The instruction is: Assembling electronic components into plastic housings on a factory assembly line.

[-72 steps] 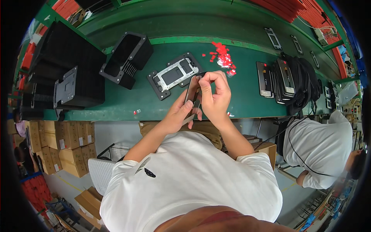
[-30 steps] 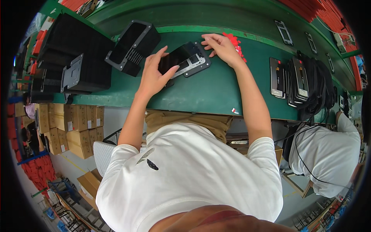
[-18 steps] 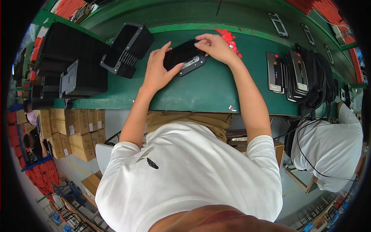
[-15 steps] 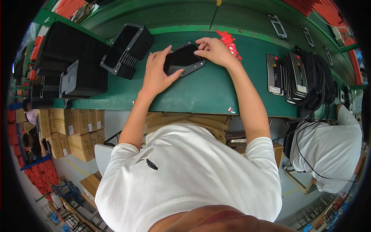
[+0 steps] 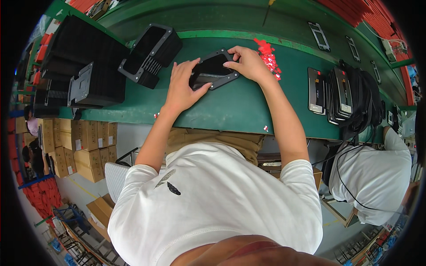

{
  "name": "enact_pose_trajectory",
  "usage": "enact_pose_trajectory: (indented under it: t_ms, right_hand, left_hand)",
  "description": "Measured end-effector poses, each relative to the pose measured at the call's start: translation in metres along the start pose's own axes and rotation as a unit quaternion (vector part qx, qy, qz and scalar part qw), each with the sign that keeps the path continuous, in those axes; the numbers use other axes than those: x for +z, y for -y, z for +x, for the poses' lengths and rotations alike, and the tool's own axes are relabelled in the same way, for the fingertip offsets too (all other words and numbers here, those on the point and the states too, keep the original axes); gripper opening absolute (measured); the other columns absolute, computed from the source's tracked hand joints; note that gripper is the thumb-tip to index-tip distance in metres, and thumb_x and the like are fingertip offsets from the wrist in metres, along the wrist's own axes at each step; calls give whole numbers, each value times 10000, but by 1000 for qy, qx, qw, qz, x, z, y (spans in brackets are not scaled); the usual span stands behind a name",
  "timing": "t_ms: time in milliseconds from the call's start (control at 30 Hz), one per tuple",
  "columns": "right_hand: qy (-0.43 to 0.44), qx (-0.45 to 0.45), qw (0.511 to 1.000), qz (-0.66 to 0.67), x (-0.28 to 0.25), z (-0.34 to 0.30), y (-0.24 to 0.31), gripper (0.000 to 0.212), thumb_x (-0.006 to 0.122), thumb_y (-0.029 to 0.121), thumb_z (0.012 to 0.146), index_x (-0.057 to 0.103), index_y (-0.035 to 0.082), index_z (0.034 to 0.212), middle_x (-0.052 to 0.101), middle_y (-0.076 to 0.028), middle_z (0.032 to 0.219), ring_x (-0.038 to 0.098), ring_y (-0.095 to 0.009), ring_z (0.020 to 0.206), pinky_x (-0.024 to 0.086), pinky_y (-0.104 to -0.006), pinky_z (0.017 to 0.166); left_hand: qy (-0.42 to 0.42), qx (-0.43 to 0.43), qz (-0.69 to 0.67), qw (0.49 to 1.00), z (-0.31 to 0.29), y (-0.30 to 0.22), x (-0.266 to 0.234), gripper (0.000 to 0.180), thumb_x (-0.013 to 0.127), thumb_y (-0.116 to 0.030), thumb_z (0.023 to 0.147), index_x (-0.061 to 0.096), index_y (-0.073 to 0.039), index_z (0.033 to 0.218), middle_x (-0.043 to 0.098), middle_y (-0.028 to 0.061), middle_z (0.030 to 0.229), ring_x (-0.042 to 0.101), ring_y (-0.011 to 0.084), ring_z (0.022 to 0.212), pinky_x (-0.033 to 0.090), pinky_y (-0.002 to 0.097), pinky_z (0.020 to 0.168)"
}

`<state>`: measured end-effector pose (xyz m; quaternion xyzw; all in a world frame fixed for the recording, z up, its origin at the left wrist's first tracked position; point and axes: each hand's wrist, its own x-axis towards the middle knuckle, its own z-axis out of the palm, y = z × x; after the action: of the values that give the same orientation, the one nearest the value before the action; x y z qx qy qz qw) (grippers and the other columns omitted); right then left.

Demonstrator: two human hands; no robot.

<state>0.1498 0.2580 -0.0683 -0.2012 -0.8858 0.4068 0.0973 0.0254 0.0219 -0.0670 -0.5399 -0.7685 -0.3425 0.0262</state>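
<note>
While the left hand (image 5: pixel 181 85), thumb and fingers spread wide, straddles the left end of the black frame (image 5: pixel 225 81), a glossy dark panel (image 5: pixel 212 66) lies within it and the right hand (image 5: pixel 246 63) bends half-curled over its right end, whether gripping I cannot tell.

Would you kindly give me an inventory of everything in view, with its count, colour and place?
workbench: 1, green, across the view
fixture: 1, dark grey, mid-bench
glossy panel: 1, black, within the fixture's rim
stacked fixtures: several, black, bench left
red tabs: pile, uncounted, right of the fixture
flat panels: several, dark grey, bench right
dark bundle: 1, black, beside the flat panels, contents unclear
metal frames: 3, silver, upper right
cardboard boxes: several, brown, lower left
co-worker: 1, white top, far right
white shirt: 1, worn, lower centre
left hand: 1, bare, spread at the fixture's left end
right hand: 1, bare, at its right end
</note>
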Motion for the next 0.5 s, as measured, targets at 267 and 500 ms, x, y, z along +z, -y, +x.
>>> enact_pose_trajectory:
  t_ms: [267,500]
  right_hand:
    - [-32,-47,998,-13,-8,-1,-5,446,806,198,844,673,26,1234,667,-101,929,653,-234,805,522,-368,707]
    - [70,-53,985,-146,-11,-19,26,521,725,289,927,604,210,1427,658,-142,1121,633,-355,1058,533,-454,896]
  left_hand:
    - [-18,6,57,998,1,-9,-26,690,780,-292,866,519,-57,1460,510,207,1456,450,441,1372,302,578,1184]
    - [111,-98,94,984,-20,-1,-51,658,820,-296,826,611,-44,1397,497,240,1473,479,446,1331,394,487,1128]
